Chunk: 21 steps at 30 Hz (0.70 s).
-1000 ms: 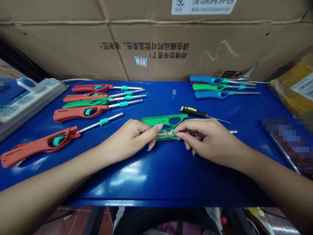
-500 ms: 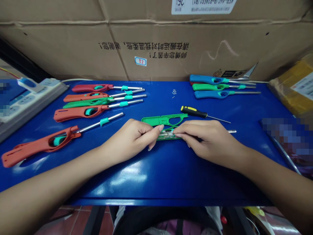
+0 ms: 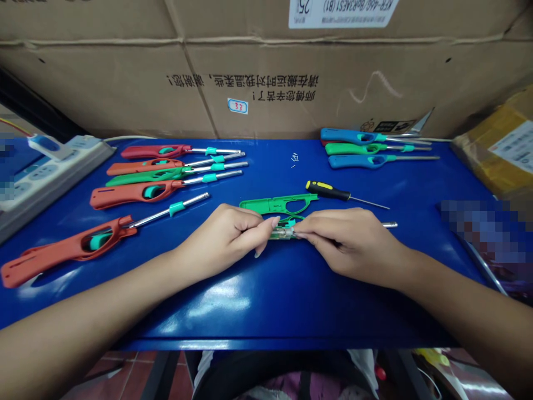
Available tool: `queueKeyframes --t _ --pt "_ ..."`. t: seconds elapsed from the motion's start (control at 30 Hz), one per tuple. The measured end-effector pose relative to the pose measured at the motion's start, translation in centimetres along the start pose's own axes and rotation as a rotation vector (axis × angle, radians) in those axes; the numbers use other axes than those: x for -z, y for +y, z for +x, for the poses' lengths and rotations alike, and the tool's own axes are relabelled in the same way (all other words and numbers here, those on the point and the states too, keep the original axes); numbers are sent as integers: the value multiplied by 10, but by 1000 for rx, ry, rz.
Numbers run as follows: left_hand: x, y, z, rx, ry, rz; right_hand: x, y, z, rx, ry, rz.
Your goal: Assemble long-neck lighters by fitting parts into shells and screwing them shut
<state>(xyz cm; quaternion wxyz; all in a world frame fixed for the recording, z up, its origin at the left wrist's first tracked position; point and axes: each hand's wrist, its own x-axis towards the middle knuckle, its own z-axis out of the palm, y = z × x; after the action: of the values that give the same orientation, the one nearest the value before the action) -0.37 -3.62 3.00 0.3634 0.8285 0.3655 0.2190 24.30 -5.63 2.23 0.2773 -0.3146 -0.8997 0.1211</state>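
Note:
A clear plastic lighter tank [image 3: 282,233] is held between my two hands at the middle of the table. My left hand [image 3: 229,236] pinches its left end between thumb and bent fingers. At its right end, the closed fingertips of my right hand [image 3: 350,239] grip a small fitting. Just behind the tank, part of an opened green lighter shows with a turquoise piece [image 3: 290,223]; its metal tube [image 3: 390,225] sticks out past my right hand, which covers the rest. Beyond lies a loose green half shell [image 3: 277,205].
A black-and-yellow screwdriver [image 3: 328,190] lies behind my right hand. Several assembled lighters rest at left, including an orange one [image 3: 69,244]; more, including a blue one [image 3: 358,161], lie back right. A power strip [image 3: 50,169] borders the left, a large cardboard box [image 3: 137,94] the back.
The clear tank has come up out of the green housing toward me, with both hands still on it. The slight shift elsewhere comes from the camera.

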Motion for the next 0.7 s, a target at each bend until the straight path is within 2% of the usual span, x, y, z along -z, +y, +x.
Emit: queueKeyframes --t 0.17,0.4,0.53,0.7 --pt "2 0 1 -99 18 75 0 1 2 -41 6 34" --pt "10 -8 2 -202 21 375 2 1 7 -210 14 53" --pt "10 -11 0 -217 41 396 3 0 8 -297 -4 124" --pt "10 -12 -1 -239 71 420 4 1 8 -287 -9 140"
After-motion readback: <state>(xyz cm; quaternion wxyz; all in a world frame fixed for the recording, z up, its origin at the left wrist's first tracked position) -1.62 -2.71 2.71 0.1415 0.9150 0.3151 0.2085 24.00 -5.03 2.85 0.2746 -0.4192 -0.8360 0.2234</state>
